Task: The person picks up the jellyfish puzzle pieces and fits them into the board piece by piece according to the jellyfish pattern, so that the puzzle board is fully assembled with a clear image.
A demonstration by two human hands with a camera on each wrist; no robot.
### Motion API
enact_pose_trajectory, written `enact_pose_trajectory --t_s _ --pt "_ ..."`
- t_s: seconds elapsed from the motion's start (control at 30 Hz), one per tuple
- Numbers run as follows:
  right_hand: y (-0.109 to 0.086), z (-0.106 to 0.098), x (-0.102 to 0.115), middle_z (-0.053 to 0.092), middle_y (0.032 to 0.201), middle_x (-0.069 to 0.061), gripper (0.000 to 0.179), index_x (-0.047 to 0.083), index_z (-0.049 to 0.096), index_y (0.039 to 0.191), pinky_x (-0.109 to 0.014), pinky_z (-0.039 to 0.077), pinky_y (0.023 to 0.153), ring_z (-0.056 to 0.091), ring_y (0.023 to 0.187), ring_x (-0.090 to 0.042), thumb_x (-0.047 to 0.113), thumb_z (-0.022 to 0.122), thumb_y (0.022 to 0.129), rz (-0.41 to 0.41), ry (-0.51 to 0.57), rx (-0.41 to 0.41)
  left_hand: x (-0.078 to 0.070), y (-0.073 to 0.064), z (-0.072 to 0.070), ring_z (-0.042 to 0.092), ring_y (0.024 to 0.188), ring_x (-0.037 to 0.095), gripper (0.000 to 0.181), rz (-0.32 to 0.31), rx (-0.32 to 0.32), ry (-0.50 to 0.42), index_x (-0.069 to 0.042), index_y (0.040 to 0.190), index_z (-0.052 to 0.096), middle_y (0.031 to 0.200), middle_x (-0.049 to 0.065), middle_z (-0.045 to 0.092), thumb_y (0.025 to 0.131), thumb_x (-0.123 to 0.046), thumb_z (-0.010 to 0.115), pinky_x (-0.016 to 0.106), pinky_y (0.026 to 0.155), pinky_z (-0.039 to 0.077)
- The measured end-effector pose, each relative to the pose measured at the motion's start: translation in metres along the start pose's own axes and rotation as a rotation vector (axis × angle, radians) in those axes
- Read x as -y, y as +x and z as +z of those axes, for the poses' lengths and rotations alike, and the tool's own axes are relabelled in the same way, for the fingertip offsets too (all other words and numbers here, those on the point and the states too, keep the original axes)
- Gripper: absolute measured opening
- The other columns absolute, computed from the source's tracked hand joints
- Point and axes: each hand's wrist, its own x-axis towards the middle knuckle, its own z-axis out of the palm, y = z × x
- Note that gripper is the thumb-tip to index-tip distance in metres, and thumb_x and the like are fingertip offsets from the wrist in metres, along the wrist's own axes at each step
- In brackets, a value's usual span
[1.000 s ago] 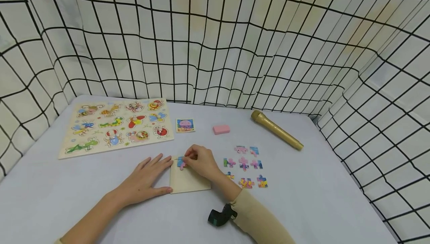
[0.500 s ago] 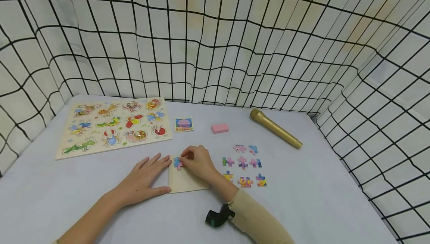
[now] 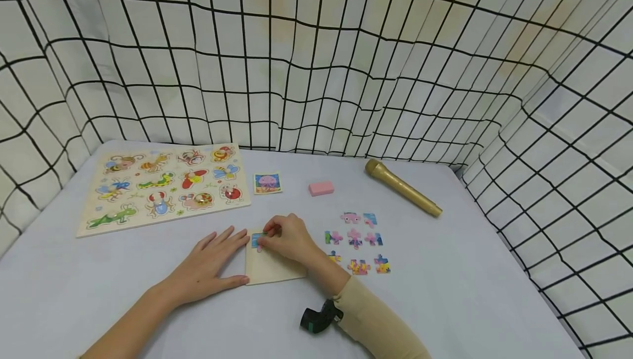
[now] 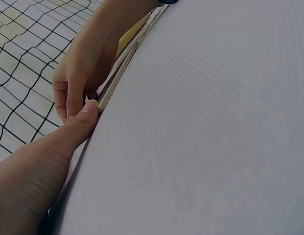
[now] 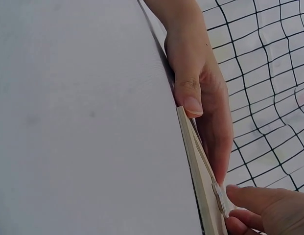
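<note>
My left hand [image 3: 210, 263] lies with fingers spread. Its index fingertip and thumb touch the left edge of a small square wooden board [image 3: 272, 268], one at the upper corner and one at the lower. My right hand [image 3: 292, 241] pinches a blue and pink jigsaw piece [image 3: 256, 241] between thumb and finger, over the board's upper left corner. In the right wrist view that puzzle piece [image 5: 218, 198] sits within the board's raised border, and the left thumb [image 5: 192, 105] presses at the board's corner. The right fingers partly cover the piece.
Several loose jigsaw pieces [image 3: 354, 238] lie in rows right of the board. Behind it are a small octopus picture card [image 3: 267, 183], a pink eraser-like block [image 3: 321, 188] and a gold microphone [image 3: 403, 187]. A wooden insect puzzle [image 3: 165, 183] lies back left; black netting [image 3: 296, 95] surrounds the table.
My right hand has shifted the jigsaw piece slightly left, closer to the board's upper left corner. The left hand has stayed at the board's edge. The head view has drifted a little.
</note>
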Motion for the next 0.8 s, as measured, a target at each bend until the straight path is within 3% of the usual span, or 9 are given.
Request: enact_pose_trajectory --t_s 0.23,0.8 --pt "-0.0002 -0.0077 0.0018 0.055 0.071 0.015 0.03 0.016 0.068 0.089 -0.017 0.035 0.062 0.042 0.072 -0.005 0.036 0.079 0.07 0.016 -0.047 0.104 0.0002 0.0006 -0.0003 0.02 0.136 0.031 0.082 0.005 0.003 -0.002 -0.01 0.14 0.038 0.145 0.006 0.034 0.079 -0.063 0.054 0.051 0.106 0.012" --pt "-0.0035 -0.004 -0.0006 0.058 0.073 0.016 0.029 0.016 0.072 0.09 -0.015 0.033 0.064 0.042 0.073 -0.002 0.037 0.078 0.071 -0.062 -0.118 0.054 0.0018 0.0009 0.001 0.019 0.136 0.03 0.084 -0.006 0.017 -0.004 -0.011 0.141 0.037 0.146 0.005 0.032 0.078 -0.065 0.054 0.049 0.107 0.01"
